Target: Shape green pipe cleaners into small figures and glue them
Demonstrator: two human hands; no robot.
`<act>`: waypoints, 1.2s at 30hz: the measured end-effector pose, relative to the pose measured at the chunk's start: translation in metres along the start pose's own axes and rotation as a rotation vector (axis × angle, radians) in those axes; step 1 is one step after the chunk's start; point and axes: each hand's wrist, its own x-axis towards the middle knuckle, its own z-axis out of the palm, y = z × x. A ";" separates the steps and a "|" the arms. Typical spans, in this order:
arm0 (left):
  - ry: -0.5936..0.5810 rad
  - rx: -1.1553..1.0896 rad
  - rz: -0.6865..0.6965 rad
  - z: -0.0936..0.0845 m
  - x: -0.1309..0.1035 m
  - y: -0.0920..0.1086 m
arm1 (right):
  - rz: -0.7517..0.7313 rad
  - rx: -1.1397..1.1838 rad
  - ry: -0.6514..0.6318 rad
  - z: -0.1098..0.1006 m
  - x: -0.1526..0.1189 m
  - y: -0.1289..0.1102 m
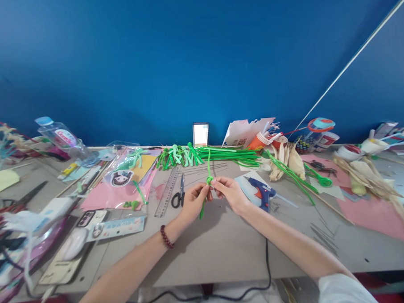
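Observation:
A green pipe cleaner (209,164), coiled or knotted in the middle, stands between my two hands. One end points up and another hangs down below my fingers. My left hand (194,198) pinches it from the left, and my right hand (229,193) pinches it from the right, their fingertips almost meeting. Just beyond lies a bundle of straight green pipe cleaners (232,154). Left of that bundle are several twisted green pipe-cleaner pieces (180,156). Black-handled scissors (178,199) lie left of my left hand, and a blue glue gun (262,191) lies right of my right hand.
Beside the scissors is a clear ruler (167,193). A clear plastic bag (121,179) and a phone (64,260) lie to the left, near a tilted bottle (64,137). Dried husks (289,161) and pink paper (379,219) are on the right. A blue wall (198,58) closes the back.

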 end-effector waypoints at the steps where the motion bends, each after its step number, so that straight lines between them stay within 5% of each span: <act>1: 0.013 0.011 0.004 0.000 0.000 0.000 | -0.031 -0.046 0.030 0.000 0.000 0.000; 7: 0.074 0.160 0.097 -0.001 -0.003 0.001 | -0.269 -0.307 0.154 0.003 -0.005 0.000; 22: 0.015 0.134 0.075 0.003 -0.004 0.004 | -0.437 -0.496 0.148 0.005 -0.010 -0.003; 36: 0.036 0.048 0.009 0.005 -0.002 -0.001 | -0.198 -0.169 0.101 0.005 -0.007 -0.001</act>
